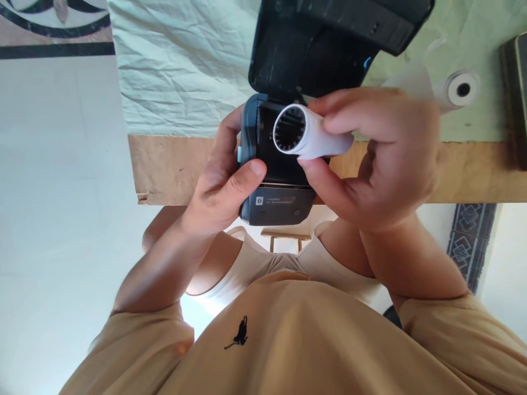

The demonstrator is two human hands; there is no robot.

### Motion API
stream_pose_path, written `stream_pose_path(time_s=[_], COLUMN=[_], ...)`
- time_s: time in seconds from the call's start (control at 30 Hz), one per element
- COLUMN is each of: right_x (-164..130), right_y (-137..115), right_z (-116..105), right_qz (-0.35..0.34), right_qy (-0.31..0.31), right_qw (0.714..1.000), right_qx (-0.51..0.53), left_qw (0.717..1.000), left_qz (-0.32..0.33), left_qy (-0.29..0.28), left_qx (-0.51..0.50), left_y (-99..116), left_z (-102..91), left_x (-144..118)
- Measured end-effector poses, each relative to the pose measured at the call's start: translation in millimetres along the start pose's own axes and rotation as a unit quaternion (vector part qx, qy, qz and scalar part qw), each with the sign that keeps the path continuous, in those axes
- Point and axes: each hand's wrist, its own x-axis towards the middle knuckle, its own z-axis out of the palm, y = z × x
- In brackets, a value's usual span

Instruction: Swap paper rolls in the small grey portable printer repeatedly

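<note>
My left hand (218, 192) grips the side of a small dark label printer (280, 207), its thumb lying over the near edge of the open compartment. A black lid-like panel (304, 63) stands beyond the compartment; whether it is joined to the printer is hard to see. Between the fingertips and thumb of my right hand (391, 151) is a white paper roll (327, 137). The roll is tilted over the open compartment, and its hollow, ridged core faces left. Whether the roll touches the printer cannot be made out.
On the green cloth (177, 71) to the right lies a second white paper roll (463, 89) with a loose strip. A dark box-like object (516, 101) sits at the right edge. The wooden table edge (173, 170) runs below my hands.
</note>
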Motion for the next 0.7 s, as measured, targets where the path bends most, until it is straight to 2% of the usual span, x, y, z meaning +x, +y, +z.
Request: stream_pose_path(time_s=[0.1,0.2,0.27,0.37,0.53,0.7], right_x=[1,1,2,2,0,0], right_y=[1,5,8,10,5,3], right_z=[3,4,5,6,6,1], right_qz=[-0.078,-0.105,-0.118,-0.121,-0.104,-0.070], right_qy=[0.034,0.038,0.047,0.049,0.046,0.006], right_qw=[0.996,0.993,0.991,0.990,0.992,0.996], right_qx=[-0.017,-0.030,-0.041,-0.046,-0.058,-0.060], left_qw=[1.000,0.998,0.998,0.998,0.998,0.998], left_qz=[0.016,0.051,0.051,0.026,0.047,0.025], left_qy=[-0.002,-0.021,-0.022,-0.011,-0.016,-0.016], left_qx=[-0.009,-0.023,-0.037,-0.048,-0.050,-0.049], left_y=[1,6,10,15,12,14], left_z=[4.6,11.5,15.2,17.5,15.6,16.6], left_x=[0,0,1,1,1,1])
